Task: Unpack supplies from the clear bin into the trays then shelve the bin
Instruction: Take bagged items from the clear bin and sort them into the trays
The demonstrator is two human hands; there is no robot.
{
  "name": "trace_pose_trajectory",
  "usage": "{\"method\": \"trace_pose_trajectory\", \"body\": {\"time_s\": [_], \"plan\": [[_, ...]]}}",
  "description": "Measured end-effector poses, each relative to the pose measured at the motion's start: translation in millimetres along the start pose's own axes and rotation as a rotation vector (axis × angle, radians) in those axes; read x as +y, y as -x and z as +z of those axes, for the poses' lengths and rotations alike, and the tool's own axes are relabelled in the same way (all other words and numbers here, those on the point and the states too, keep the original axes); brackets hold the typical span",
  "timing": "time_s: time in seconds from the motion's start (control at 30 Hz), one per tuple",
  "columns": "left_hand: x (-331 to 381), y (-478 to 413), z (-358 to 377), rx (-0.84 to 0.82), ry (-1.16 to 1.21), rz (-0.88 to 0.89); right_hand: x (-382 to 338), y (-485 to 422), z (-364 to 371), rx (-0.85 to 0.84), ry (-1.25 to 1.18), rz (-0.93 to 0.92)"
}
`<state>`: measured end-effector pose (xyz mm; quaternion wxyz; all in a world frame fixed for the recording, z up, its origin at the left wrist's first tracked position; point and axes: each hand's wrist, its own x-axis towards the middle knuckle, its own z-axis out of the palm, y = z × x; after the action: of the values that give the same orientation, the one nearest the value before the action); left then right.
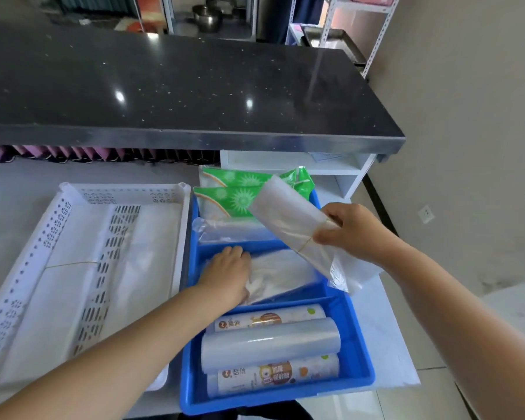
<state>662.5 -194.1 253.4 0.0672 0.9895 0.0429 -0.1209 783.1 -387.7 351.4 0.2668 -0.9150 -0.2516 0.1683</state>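
I take the divided tray as landmark: three rolls lie in its near compartment, flat bags in the middle, packets in the far one. The perforated tray sits just left of it, the countertop behind.

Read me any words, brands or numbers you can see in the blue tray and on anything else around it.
Far printed roll: a round red logo, then Chinese characters, too blurred to read surely.
Near printed roll: the same logo, plus larger Chinese characters on a brown patch, also too blurred.
Green packets: starburst pattern only, no readable words.
Clear roll and banded bag bundle: no print visible.
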Motion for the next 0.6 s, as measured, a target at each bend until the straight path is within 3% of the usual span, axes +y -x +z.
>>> {"method": "trace_pose_trajectory", "body": {"time_s": [0.1, 0.33, 0.47, 0.6], "plan": [[5, -2, -2, -0.039, 0.004, -0.031, 3, -3, -5, -0.041, 0.026, -0.040], [8, -4, -2, -0.028, 0.286, -0.185, 10, -10, -9, -0.086, 0.065, -0.119], [9, -3, -6, -0.029, 0.335, -0.152, 8, -16, -13, -0.097, 0.083, -0.151], [7, 7, -26, 0.114, 0.379, -0.216, 0, -21, -27, -0.061, 0.138, -0.201]]}}
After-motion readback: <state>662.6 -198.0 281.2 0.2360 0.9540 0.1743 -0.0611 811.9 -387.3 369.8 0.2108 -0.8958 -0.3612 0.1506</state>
